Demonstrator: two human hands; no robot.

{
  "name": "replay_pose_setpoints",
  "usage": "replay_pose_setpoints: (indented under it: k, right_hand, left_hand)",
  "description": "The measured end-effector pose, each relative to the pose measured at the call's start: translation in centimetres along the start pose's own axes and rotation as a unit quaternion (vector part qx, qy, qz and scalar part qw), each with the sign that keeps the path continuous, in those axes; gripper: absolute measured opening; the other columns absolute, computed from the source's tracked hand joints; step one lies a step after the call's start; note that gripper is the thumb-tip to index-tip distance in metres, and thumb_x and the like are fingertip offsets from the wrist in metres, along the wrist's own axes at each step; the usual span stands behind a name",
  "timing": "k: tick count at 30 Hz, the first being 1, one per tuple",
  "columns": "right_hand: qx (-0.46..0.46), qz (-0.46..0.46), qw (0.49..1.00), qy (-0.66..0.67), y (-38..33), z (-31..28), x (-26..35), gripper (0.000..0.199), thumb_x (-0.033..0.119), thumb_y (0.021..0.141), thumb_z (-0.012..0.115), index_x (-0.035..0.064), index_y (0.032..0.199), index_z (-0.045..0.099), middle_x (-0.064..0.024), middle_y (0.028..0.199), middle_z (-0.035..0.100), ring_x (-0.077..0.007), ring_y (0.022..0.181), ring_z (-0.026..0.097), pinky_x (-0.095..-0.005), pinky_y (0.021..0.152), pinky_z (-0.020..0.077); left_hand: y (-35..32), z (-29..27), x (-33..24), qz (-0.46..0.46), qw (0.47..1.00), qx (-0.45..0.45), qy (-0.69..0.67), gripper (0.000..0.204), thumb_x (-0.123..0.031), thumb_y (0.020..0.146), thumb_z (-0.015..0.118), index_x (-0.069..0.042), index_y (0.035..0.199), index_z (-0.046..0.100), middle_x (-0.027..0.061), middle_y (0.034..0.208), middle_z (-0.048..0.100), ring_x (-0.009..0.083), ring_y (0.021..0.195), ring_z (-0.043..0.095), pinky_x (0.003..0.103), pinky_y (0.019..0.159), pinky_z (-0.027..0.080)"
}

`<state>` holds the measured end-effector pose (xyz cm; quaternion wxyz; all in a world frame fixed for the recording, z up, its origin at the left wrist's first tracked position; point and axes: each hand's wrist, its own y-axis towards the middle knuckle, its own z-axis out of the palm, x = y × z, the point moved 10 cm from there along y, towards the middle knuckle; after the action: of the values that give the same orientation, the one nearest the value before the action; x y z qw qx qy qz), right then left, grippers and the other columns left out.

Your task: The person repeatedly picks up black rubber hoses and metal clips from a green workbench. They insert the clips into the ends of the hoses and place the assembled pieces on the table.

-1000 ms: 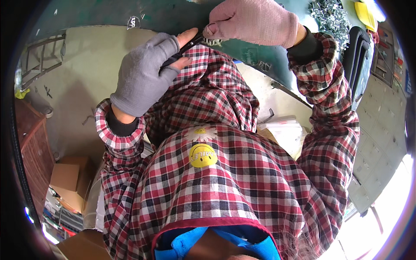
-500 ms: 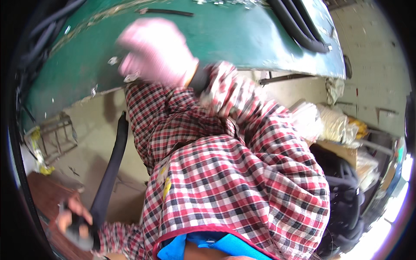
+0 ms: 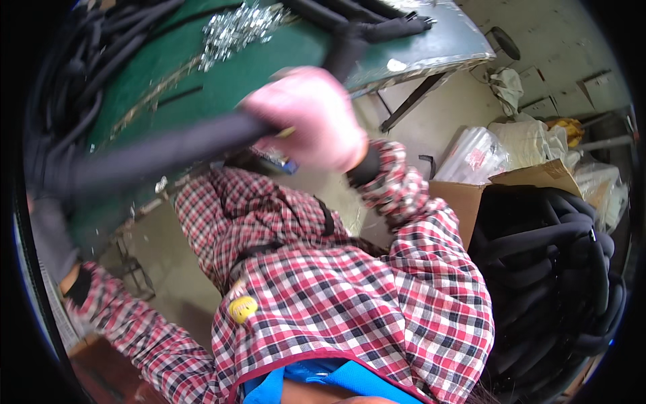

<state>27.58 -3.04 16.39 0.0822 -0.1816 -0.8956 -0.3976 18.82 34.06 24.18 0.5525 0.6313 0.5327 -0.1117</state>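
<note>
A black foam-like tube (image 3: 175, 151), blurred by motion, stretches across the left half of the view above the table. My right hand (image 3: 309, 114), in a pink glove, is closed around it, and a dark length sticks out beyond the fist toward the table's far side. At the left rim is my left hand (image 3: 52, 232) in a grey glove, close to the tube's left end. Its fingers are smeared and partly hidden, so its grip is unclear.
A green table (image 3: 222, 81) bears a heap of small shiny metal pieces (image 3: 242, 30) and more black tubes (image 3: 336, 13). Many black tubes (image 3: 81, 67) pile up at the left. On my right stands a cardboard box (image 3: 461, 209) full of black tubes, beside plastic bags (image 3: 474, 155).
The tube has risen from low at my left side to above the table. My left hand has moved up and outward; my right hand has shifted right and now grips the tube.
</note>
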Motion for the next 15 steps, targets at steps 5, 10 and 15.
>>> replay_pose_setpoints:
  k: [5,10,15]
  right_hand:
    - [-0.002,0.228,0.959,-0.17,0.2,-9.9,-16.7,0.044,0.003,0.068,0.079,0.0064,0.112,0.072,-0.0144,0.1,0.072,-0.0275,0.097,0.07,-0.0369,0.088,0.0545]
    - [0.004,0.268,0.898,-0.35,0.6,-14.8,-24.0,0.039,0.029,0.084,0.076,0.0059,0.115,0.074,-0.0188,0.1,0.074,-0.0321,0.095,0.072,-0.0402,0.086,0.0555]
    - [-0.308,0.173,0.879,-0.32,-4.1,-13.4,-13.8,0.046,0.021,0.089,0.075,0.0115,0.134,0.067,-0.0254,0.133,0.064,-0.0311,0.12,0.065,-0.0395,0.101,0.0505]
  left_hand:
    - [-4.5,18.0,10.2,-0.119,0.985,0.128,-0.013,0.043,-0.013,0.096,0.066,-0.006,0.137,0.057,0.0092,0.127,0.064,0.0204,0.114,0.064,0.035,0.102,0.048]
    - [-6.9,30.7,6.5,0.161,0.932,0.289,0.147,0.073,-0.012,0.074,0.081,-0.011,0.142,0.054,0.0127,0.134,0.057,0.0356,0.123,0.056,0.044,0.106,0.046]
    - [-6.0,31.6,4.3,0.236,0.885,0.338,0.214,0.087,-0.015,0.068,0.086,-0.016,0.148,0.05,0.0112,0.143,0.051,0.0356,0.129,0.051,0.044,0.108,0.045]
